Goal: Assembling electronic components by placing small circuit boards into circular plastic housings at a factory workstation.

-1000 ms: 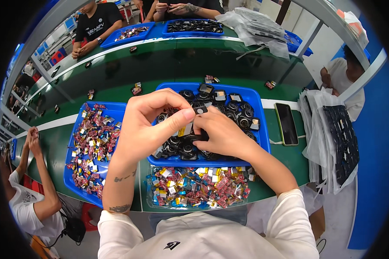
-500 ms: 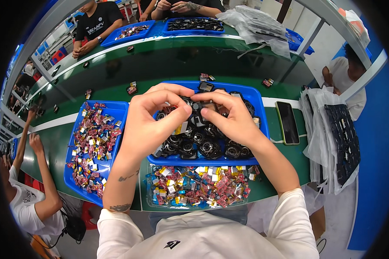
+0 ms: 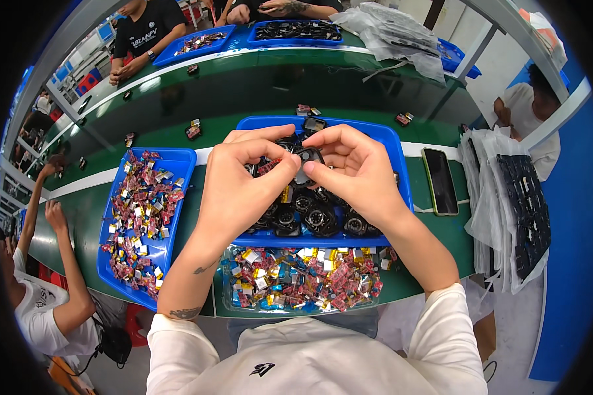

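Note:
Above a blue tray point(image 3: 404, 172) of round black plastic housings, a small black plastic casing point(image 3: 311, 157) is held up between my two hands. My right hand point(image 3: 361, 172) pinches its right side with thumb and forefinger. From the other side, my left hand point(image 3: 244, 174) has thumb and fingertips closed against the casing's left edge; the fingers hide part of it. Below them in the tray lie more black housings point(image 3: 321, 220), some with round speaker-like faces. A clear tray point(image 3: 228, 289) close to my body holds small red circuit boards with silver and yellow battery cells point(image 3: 329, 276).
Another blue tray point(image 3: 190, 172) of similar boards stands at the left. A phone point(image 3: 440, 182) lies right of the housings, beside stacked black trays in white wrapping point(image 3: 520, 210). Small parts point(image 3: 193, 130) sit on the green belt point(image 3: 257, 92). Other people sit across and at the left.
The casing has been turned, so a smooth dark face with a grey area now shows. My fingers have shifted around it. Parts on the belt have moved slightly left.

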A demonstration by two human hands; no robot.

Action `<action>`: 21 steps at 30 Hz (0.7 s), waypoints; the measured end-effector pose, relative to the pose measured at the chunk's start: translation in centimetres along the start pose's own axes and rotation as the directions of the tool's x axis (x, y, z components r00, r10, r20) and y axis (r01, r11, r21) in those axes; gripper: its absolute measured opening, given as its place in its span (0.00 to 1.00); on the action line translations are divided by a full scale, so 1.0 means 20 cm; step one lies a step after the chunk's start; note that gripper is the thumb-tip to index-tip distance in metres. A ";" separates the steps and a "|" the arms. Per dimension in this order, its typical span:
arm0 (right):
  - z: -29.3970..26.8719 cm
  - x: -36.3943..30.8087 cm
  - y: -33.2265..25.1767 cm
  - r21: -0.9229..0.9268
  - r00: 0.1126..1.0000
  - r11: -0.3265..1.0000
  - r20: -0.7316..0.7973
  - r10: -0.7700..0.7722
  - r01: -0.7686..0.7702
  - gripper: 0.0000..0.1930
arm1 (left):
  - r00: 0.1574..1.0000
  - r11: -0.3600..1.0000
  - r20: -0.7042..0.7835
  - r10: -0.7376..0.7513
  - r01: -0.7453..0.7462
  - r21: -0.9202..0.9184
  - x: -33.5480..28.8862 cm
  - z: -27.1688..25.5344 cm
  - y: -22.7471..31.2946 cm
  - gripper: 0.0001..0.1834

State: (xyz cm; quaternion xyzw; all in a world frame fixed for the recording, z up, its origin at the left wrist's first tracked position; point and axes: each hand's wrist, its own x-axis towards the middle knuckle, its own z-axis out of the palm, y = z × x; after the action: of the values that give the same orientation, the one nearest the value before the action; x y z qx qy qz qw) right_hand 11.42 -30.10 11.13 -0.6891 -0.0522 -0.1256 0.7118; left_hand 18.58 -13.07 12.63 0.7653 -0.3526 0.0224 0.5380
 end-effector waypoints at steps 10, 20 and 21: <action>0.03 -0.02 0.01 -0.159 0.981 0.975 -0.092 -0.169 0.153 0.08 | 0.997 0.995 -0.024 0.077 -0.076 0.064 -0.01 0.02 0.01 0.05; 0.00 -0.01 0.02 -0.061 0.934 0.969 -0.260 -0.246 0.239 0.08 | 0.995 0.996 -0.071 0.068 -0.072 -0.048 -0.03 0.02 0.04 0.05; -0.01 0.00 0.01 -0.057 0.935 0.970 -0.260 -0.241 0.235 0.08 | 0.990 0.994 -0.090 0.105 -0.107 -0.018 -0.03 0.01 0.04 0.05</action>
State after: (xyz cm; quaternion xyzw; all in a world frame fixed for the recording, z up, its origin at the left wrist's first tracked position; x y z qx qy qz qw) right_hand 11.40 -30.29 10.91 -0.6636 -0.0381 -0.3023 0.6832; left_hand 17.64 -13.15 12.92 0.7374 -0.3689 0.0809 0.5600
